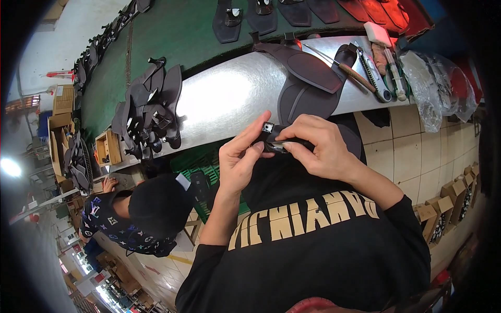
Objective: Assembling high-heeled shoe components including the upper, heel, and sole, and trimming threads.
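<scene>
Both of my hands hold a dark shoe sole (353, 140) in front of my chest, its broad end showing beyond my right hand. Near my left fingertips is the pale-ended heel (268, 127) of that sole. My left hand (241, 159) steadies the heel end, fingers stretched along it and thumb pressed in. With thumb and forefinger, my right hand (319, 145) pinches at the heel; a small shiny edge shows there, too small to name. Just beyond my hands, several dark soles (308, 78) lie overlapping on the metal table edge (224, 94).
A wooden-handled awl (357, 78), a cutter knife (371, 73), a white block (377, 34) and a clear plastic bag (430, 88) lie at the right. More heeled soles (151, 109) are piled left. Shoe parts stand on the green belt (193, 31). A person in a black cap (160, 206) works at left.
</scene>
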Demonstrator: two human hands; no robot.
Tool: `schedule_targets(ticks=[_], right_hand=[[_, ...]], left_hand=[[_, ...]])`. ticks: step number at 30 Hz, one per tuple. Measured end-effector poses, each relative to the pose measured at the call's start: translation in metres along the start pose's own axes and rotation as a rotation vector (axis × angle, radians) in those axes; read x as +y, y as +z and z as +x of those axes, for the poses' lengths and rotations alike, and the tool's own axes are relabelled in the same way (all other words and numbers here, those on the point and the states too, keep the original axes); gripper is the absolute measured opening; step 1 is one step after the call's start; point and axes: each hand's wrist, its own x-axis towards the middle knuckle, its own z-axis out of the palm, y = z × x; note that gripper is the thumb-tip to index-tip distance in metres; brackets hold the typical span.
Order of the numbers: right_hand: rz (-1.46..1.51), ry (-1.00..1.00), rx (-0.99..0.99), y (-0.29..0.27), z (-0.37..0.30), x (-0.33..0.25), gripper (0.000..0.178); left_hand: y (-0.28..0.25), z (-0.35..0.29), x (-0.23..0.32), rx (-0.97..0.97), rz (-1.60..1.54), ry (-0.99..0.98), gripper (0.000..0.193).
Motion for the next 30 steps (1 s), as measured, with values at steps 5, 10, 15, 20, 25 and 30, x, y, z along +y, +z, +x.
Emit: schedule_targets(ticks=[5, 10, 15, 20, 25, 30], right_hand=[[-0.259, -0.152, -0.003, 0.002, -0.001, -0.001, 0.015], [-0.262, -0.212, -0.068, -0.002, 0.000, 0.004, 0.016], [-0.064, -0.110, -0.184, -0.007, 0.000, 0.009, 0.022], [-0.027, -0.050, -0.103, 0.001, -0.005, 0.013, 0.030], [-0.071, -0.111, -0.021, 0.005, -0.006, 0.016, 0.025], [-0.171, -0.291, 0.102, 0.006, -0.007, 0.019, 0.023]], left_hand=[[0.008, -0.001, 0.002, 0.054, 0.020, -0.041, 0.045], [0.006, 0.000, -0.005, 0.066, -0.020, -0.019, 0.045], [0.004, 0.000, -0.008, 0.092, -0.049, -0.050, 0.041], [0.011, 0.001, -0.010, 0.144, -0.048, -0.026, 0.040], [0.014, 0.002, -0.007, 0.180, -0.042, -0.026, 0.040], [0.008, 0.006, -0.003, 0.132, -0.325, -0.200, 0.046]])
